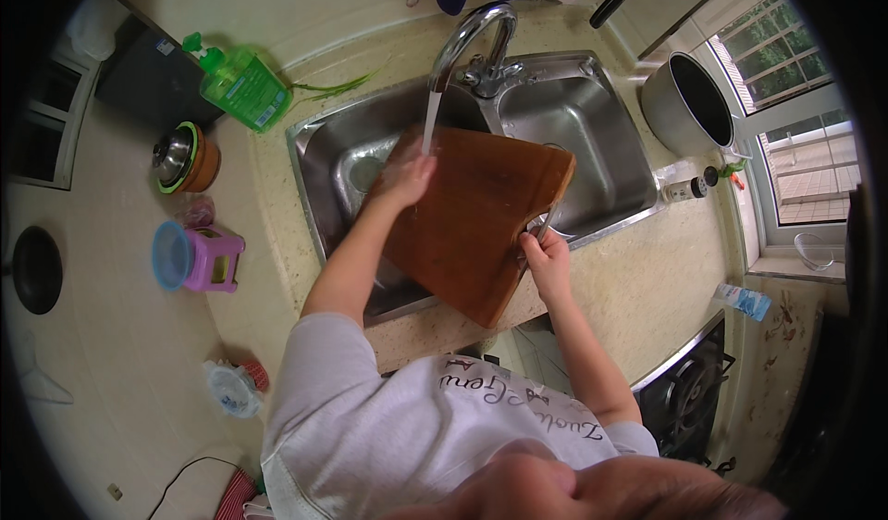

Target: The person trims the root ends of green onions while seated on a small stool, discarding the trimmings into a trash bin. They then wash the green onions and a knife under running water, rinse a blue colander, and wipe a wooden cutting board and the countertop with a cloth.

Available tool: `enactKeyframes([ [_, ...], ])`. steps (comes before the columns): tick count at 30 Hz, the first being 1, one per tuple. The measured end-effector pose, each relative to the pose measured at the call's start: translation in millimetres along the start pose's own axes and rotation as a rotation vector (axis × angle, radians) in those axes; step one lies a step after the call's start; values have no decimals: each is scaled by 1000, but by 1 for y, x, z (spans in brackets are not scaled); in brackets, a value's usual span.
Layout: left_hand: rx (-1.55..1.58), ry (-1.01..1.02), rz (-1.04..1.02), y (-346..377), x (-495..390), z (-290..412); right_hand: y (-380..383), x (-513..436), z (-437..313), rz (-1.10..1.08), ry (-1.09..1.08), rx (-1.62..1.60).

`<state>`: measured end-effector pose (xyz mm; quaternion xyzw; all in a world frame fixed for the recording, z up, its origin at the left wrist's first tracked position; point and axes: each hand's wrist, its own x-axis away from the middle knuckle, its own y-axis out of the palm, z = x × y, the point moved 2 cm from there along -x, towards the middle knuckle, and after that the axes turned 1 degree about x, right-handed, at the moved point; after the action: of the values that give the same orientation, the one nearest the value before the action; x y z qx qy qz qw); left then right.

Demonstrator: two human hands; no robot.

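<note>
A wet wooden cutting board (472, 221) lies tilted over the left basin of a stainless steel double sink (347, 138). My right hand (548, 260) grips the metal handle (547, 223) at the board's notched edge. My left hand (413, 180) is on the board's upper left part, blurred, under the running water; its fingers are too blurred to make out. The stream falls from a curved chrome faucet (472, 31) onto that hand and the board.
A green pump bottle (246, 90) and green stalks (336, 88) are behind the sink at left. A large pot (683, 107) and a spice jar (683, 190) stand right of it. A gas stove (687, 395) is at lower right; a pink stool-shaped stand (215, 259) is at left.
</note>
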<state>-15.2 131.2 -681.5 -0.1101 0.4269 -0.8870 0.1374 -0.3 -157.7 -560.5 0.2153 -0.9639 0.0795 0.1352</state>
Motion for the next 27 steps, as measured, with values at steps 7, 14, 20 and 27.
enactKeyframes([
  [7,307,-129,304,-9,12,25,-2,-10,3,12,22,-26],
  [14,507,337,278,8,119,123,-5,-17,2,17,-20,16],
  [20,-462,-126,274,-10,73,-21,-10,-26,2,-21,-21,-3],
  [27,1898,-365,234,3,-52,18,-9,-26,0,3,50,-10],
])
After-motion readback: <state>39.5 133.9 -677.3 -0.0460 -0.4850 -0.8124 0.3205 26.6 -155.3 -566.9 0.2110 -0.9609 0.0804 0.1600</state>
